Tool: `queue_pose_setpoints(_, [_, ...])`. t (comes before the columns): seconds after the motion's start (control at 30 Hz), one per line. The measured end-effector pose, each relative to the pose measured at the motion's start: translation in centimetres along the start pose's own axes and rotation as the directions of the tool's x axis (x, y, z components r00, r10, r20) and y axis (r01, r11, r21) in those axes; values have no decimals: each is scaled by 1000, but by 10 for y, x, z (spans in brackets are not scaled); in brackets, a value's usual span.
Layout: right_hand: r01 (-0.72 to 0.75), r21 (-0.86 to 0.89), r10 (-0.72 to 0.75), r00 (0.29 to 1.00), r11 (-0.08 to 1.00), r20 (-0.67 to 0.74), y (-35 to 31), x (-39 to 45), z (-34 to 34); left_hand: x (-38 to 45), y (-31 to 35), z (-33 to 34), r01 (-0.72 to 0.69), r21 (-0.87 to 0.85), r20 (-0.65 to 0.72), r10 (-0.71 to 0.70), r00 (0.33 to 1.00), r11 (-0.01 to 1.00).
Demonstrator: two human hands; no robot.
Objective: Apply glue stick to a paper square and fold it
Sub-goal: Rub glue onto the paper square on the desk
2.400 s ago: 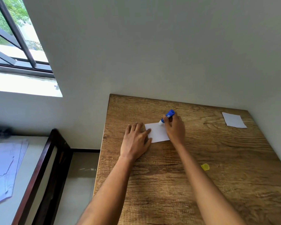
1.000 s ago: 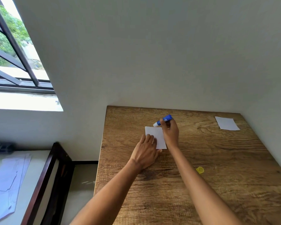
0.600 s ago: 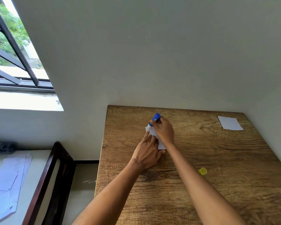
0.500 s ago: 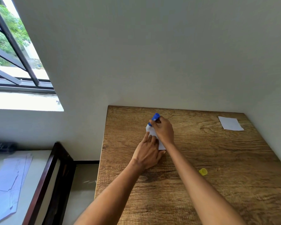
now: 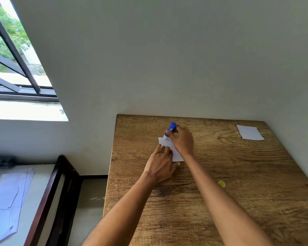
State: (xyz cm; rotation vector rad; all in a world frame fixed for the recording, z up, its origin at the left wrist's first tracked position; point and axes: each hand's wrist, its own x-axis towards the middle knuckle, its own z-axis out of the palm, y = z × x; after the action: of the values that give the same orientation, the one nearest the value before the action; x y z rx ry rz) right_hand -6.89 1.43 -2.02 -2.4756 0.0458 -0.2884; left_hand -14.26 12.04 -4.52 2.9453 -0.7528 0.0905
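A small white paper square (image 5: 167,143) lies flat on the wooden table (image 5: 238,174), toward its far left part. My left hand (image 5: 161,164) rests flat on the paper's near left side, fingers spread and pressing it down. My right hand (image 5: 182,139) holds a blue glue stick (image 5: 170,129), tilted, with its white tip touching the paper's far left corner. Both hands cover much of the sheet.
A second white paper square (image 5: 249,132) lies at the table's far right corner. A small yellow cap (image 5: 221,183) sits on the table to the right of my right forearm. A wall runs behind the table. To the left stands a dark wooden frame (image 5: 48,201) and loose papers (image 5: 7,197).
My right hand has slid the glue stick leftward across the paper's far edge to its left corner. My left hand moved from the paper's left side to its near side.
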Motion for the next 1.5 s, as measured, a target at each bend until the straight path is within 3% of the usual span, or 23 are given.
queue_pose_setpoints(0.4, [-77, -39, 75, 996, 996, -56, 25, 4, -25, 1, -2, 3, 7, 26, -15, -7, 1000, 1000])
queue_pose_setpoints(0.73, [-203, 300, 247, 962, 932, -117, 23, 5, -34, 7, 3, -5, 105, -18, -2, -105, 994, 994])
queue_pose_setpoints(1.0, [-177, 356, 232, 966, 918, -118, 21, 0, -36, 10, -6, -13, 20, -57, -39, -22, 999, 998])
queue_pose_setpoints(1.13, [-170, 364, 223, 969, 916, -109, 21, 0, -34, 8, -21, -12, -69, -71, 88, 75, 993, 995])
queue_pose_setpoints(1.3, [-156, 331, 191, 979, 931, -74, 17, 3, -25, 3, -16, -5, -13, -88, 140, 26, 990, 996])
queue_pose_setpoints(1.5, [-55, 195, 53, 998, 979, 15, -1, 4, -9, -1, -9, 0, 36, -88, 133, -24, 991, 995])
